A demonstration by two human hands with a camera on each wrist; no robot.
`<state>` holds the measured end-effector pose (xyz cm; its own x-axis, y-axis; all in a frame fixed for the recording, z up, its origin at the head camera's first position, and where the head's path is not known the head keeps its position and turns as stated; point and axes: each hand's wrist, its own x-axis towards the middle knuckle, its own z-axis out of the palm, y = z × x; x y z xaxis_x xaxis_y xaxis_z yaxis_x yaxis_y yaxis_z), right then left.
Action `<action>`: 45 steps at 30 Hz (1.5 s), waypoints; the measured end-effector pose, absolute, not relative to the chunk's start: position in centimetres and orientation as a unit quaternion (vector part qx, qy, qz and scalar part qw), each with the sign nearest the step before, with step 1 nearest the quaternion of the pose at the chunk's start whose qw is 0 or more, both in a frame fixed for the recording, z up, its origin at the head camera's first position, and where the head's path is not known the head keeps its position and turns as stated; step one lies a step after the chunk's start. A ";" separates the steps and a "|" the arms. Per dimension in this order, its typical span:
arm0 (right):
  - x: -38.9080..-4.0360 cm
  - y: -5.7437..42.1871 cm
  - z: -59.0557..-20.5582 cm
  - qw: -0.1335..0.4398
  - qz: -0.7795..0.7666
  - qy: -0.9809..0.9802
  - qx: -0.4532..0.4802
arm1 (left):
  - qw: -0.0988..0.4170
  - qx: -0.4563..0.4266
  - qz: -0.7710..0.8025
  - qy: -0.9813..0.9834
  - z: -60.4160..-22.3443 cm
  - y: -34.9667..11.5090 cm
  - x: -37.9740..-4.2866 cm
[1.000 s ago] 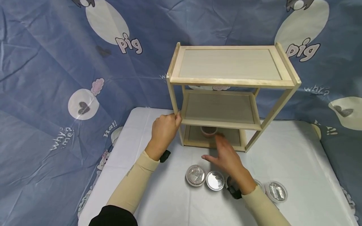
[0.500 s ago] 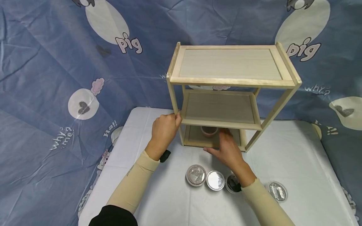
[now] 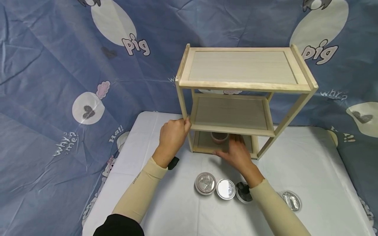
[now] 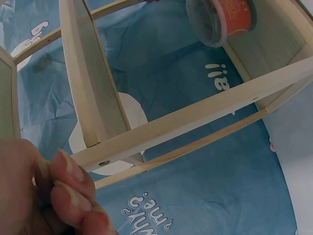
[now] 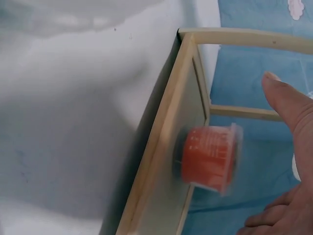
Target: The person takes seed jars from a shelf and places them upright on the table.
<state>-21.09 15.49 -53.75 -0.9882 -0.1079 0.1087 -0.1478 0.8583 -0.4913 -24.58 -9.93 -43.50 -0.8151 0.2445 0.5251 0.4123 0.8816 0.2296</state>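
Note:
A three-tier wooden shelf rack [image 3: 242,67] stands on the white-covered table. My left hand [image 3: 174,132] grips its left front post [image 3: 180,98]; the left wrist view shows the fingers [image 4: 73,169] curled against the wood. On the bottom shelf [image 3: 202,141] sits a small round tub [image 3: 219,138], with an orange-red label [image 5: 205,156] and a clear rim. My right hand [image 3: 240,155] reaches in just right of this tub, thumb spread and nothing in its grasp. The middle shelf's front edge overlaps its fingertips in the head view.
Before the rack, a row of round lidded tubs includes one at the left [image 3: 205,183], a silver-topped one [image 3: 226,189] and a dark one [image 3: 243,192]. Another tub [image 3: 291,200] lies right of my right sleeve. A blue printed cloth [image 3: 73,65] hangs behind.
My right hand has shifted right, from in front of the tub to beside it on the bottom shelf. The tub and my left hand stay put.

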 end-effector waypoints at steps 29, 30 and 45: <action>-25.0 16.0 -55.1 -0.042 0.333 -0.942 0.008 | 0.247 -0.173 -0.156 -0.941 -43.4 -9.6 -24.6; -25.1 15.9 -55.2 -0.044 0.336 -0.941 0.007 | 0.248 -0.172 -0.156 -0.941 -43.4 -9.7 -24.5; -26.2 14.8 -56.1 -0.033 0.378 -0.925 0.001 | 0.241 -0.167 -0.161 -0.942 -43.3 -10.0 -24.5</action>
